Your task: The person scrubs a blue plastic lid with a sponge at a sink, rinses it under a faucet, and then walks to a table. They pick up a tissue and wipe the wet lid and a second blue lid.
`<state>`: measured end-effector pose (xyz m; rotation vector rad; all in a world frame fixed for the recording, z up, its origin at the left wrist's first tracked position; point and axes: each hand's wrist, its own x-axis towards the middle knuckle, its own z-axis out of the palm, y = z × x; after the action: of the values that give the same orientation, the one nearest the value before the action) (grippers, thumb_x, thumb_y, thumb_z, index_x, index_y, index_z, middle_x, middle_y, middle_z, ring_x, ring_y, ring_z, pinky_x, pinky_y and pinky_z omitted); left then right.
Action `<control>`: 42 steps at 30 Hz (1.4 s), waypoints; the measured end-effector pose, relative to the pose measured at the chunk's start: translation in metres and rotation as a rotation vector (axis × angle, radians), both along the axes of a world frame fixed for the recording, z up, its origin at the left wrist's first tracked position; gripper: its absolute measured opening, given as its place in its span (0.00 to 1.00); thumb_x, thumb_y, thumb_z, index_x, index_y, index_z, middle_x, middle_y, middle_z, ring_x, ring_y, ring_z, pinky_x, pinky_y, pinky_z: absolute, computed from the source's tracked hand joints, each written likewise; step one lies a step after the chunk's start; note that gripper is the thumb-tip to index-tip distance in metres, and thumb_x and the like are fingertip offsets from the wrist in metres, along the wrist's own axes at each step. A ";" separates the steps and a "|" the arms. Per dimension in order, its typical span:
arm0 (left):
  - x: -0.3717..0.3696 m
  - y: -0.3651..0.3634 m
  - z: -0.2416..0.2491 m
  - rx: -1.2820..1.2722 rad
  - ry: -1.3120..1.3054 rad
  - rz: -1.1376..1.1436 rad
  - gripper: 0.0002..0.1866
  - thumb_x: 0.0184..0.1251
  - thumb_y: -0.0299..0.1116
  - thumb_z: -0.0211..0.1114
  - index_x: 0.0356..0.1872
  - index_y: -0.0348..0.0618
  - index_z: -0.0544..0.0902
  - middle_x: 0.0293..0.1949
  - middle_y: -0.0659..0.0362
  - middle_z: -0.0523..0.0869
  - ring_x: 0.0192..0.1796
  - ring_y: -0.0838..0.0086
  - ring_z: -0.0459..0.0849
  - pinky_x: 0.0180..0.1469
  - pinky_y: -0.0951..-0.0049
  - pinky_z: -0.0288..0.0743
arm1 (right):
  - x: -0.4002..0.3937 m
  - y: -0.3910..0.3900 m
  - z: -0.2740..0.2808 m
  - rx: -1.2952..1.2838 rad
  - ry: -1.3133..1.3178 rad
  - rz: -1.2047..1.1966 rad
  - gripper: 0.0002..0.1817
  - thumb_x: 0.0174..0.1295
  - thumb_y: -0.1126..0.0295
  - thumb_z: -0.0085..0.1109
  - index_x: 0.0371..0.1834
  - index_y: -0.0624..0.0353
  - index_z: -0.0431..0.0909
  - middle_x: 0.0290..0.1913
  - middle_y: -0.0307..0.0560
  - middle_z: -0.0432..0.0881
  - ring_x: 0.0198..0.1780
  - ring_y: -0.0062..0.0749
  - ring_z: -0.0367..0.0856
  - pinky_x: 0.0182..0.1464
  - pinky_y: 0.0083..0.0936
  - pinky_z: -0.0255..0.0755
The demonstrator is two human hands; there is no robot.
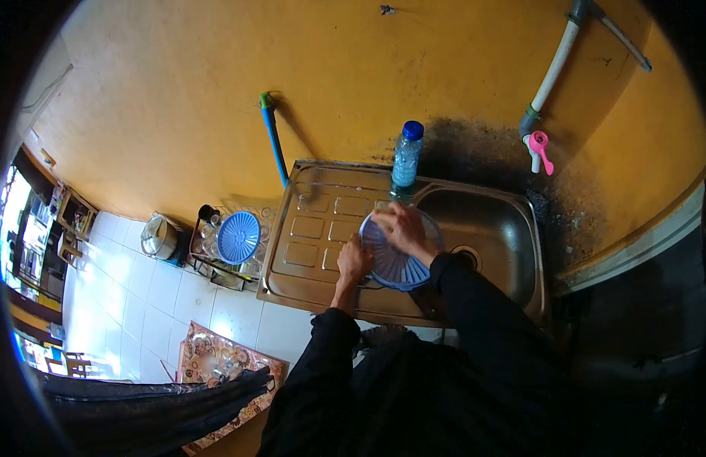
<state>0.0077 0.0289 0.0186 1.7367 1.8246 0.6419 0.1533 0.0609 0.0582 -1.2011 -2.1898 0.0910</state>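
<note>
A round blue ribbed plastic plate is held tilted over the left edge of the sink basin. My left hand is closed on its left rim. Over the upper part of the plate's inner face lies my right hand, its fingers curled and pressed together; whatever they hold, if anything, is hidden. Just beyond my hands, a clear bottle with a blue cap stands upright at the back of the steel sink.
The ridged drainboard extends left of the basin. A dish rack beside it holds glasses and another blue plate. A pink-handled tap hangs at the back right. A metal pot and a patterned table are to the left.
</note>
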 end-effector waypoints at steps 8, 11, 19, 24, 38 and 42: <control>-0.004 -0.005 0.011 -0.013 -0.021 0.004 0.17 0.53 0.41 0.54 0.37 0.37 0.70 0.33 0.40 0.78 0.39 0.47 0.76 0.41 0.51 0.68 | 0.026 0.007 0.001 -0.002 -0.020 -0.074 0.13 0.47 0.70 0.57 0.38 0.48 0.78 0.36 0.47 0.74 0.36 0.42 0.74 0.38 0.33 0.69; 0.005 -0.006 0.017 -0.027 -0.043 0.033 0.17 0.53 0.42 0.53 0.37 0.37 0.70 0.34 0.40 0.78 0.40 0.47 0.76 0.41 0.52 0.68 | 0.017 0.001 0.010 0.026 -0.107 -0.244 0.14 0.47 0.71 0.56 0.40 0.49 0.77 0.35 0.46 0.73 0.38 0.43 0.74 0.38 0.35 0.68; -0.002 -0.003 0.004 -0.026 0.020 0.076 0.17 0.54 0.41 0.53 0.38 0.37 0.70 0.34 0.41 0.78 0.38 0.46 0.76 0.41 0.52 0.68 | -0.012 0.006 -0.009 -0.114 0.137 -0.090 0.13 0.49 0.67 0.56 0.40 0.50 0.77 0.35 0.52 0.72 0.38 0.47 0.73 0.38 0.36 0.68; 0.002 -0.008 0.009 0.088 -0.035 0.152 0.16 0.55 0.39 0.52 0.37 0.36 0.68 0.32 0.41 0.77 0.36 0.45 0.75 0.38 0.50 0.67 | 0.027 0.023 -0.009 0.060 -0.123 -0.256 0.14 0.48 0.69 0.55 0.41 0.50 0.77 0.31 0.49 0.70 0.35 0.43 0.72 0.34 0.35 0.66; -0.009 0.009 0.005 -0.041 -0.283 0.117 0.22 0.44 0.44 0.59 0.29 0.31 0.77 0.29 0.43 0.80 0.35 0.52 0.79 0.38 0.60 0.70 | 0.046 -0.013 -0.014 -0.116 0.120 0.003 0.15 0.46 0.67 0.60 0.40 0.46 0.77 0.35 0.43 0.73 0.38 0.40 0.73 0.40 0.33 0.68; -0.016 0.053 -0.021 -0.081 -0.546 -0.004 0.20 0.44 0.39 0.58 0.34 0.30 0.76 0.32 0.48 0.80 0.36 0.62 0.78 0.37 0.65 0.70 | 0.054 -0.023 0.002 -0.134 0.037 0.089 0.17 0.42 0.70 0.62 0.39 0.48 0.78 0.39 0.43 0.74 0.40 0.40 0.73 0.42 0.34 0.67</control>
<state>-0.0085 0.0821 -0.0019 1.3400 1.4405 0.9197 0.2068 0.0378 0.0600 -1.1638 -2.2345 0.2992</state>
